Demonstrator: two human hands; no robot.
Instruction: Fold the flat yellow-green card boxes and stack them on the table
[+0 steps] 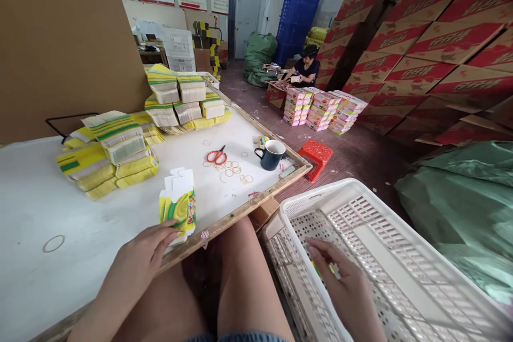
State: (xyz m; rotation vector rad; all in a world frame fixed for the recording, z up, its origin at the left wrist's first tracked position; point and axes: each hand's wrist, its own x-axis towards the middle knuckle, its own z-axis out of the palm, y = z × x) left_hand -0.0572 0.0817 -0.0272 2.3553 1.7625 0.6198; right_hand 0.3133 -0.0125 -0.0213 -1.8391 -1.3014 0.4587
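Note:
At the table's near edge, my left hand (150, 246) has its fingers closed on a flat yellow-and-green carton (180, 208). White flaps stick out from the carton's far end, and its near end lies partly under my fingers. My right hand (340, 278) is inside the white plastic basket (352, 187) at my right side. Its fingers are stretched out, with the thumb apart from them. Just beneath that hand a small yellow-green piece (316, 267) shows, mostly hidden by the hand.
Bundled flat cartons (120, 139) are stacked along the table's left and far sides. Red scissors (217, 156), rubber bands (232, 168) and a dark mug (271, 156) lie toward the right. Beyond are a red stool (315, 157), pink boxes (320, 107) and a seated person (306, 72).

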